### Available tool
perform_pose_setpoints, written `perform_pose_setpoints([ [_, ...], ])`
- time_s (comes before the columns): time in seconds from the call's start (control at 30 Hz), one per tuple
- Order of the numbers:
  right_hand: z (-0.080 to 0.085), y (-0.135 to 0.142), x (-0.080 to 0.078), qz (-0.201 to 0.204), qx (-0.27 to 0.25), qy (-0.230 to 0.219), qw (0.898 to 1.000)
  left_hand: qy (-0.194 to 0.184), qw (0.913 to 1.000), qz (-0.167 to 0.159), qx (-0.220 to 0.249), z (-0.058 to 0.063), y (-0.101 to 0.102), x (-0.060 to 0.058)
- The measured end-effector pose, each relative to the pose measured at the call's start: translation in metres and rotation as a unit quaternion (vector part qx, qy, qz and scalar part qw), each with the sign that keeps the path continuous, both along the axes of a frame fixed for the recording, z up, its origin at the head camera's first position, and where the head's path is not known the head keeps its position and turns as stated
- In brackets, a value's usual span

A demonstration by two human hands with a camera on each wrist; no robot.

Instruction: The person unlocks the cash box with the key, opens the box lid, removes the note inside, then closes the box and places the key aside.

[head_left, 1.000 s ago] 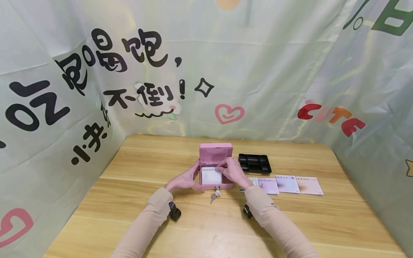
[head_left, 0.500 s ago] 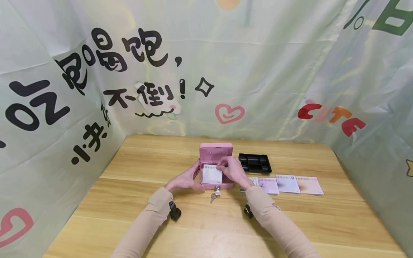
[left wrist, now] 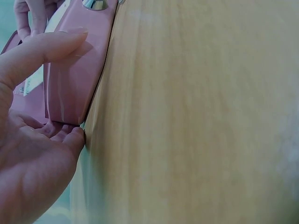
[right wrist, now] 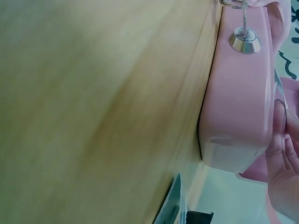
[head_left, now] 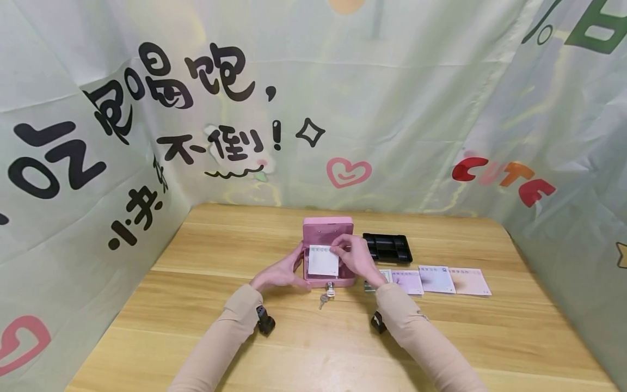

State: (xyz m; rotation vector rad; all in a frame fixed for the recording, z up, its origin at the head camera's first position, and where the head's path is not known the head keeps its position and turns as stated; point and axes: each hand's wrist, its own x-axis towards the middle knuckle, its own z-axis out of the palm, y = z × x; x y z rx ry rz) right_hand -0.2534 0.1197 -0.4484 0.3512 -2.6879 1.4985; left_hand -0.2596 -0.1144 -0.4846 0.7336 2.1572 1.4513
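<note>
A small pink cash box [head_left: 345, 282] stands with its lid raised, a lock with keys [head_left: 324, 298] at its front. My left hand [head_left: 281, 272] holds its left front corner; in the left wrist view the thumb lies across the front wall and the fingers [left wrist: 70, 140] are at the side. Over the box's opening, my right hand [head_left: 356, 256] pinches the top right corner of a pale printed banknote [head_left: 323, 261]. Whether more notes lie beneath it, I cannot tell. The right wrist view shows the right fingers [right wrist: 279, 133] behind the box's front wall.
To the right of the box is a black compartment tray [head_left: 388, 249]. In front of it, purple notes [head_left: 407, 282], blue notes [head_left: 436, 280] and orange notes [head_left: 470, 282] lie in a row, with greenish notes [head_left: 386, 276] partly behind the right wrist. A printed curtain surrounds the wooden table [head_left: 313, 348].
My right hand has lifted the pale banknote up out of the box and slightly to the right. The left hand and the box have stayed in place.
</note>
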Motion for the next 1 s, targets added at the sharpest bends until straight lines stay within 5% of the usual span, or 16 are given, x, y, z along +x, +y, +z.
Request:
perform_pose_setpoints([
  [0.63,0.014,0.01,0.01,-0.039,-0.022,0.017,0.999,-0.017,0.9996,0.017,-0.012,-0.002,0.0,-0.001],
  [1.0,0.02,0.029,0.025,-0.021,-0.084,-0.014,0.996,-0.028,0.9993,0.02,-0.014,-0.001,0.001,0.0],
])
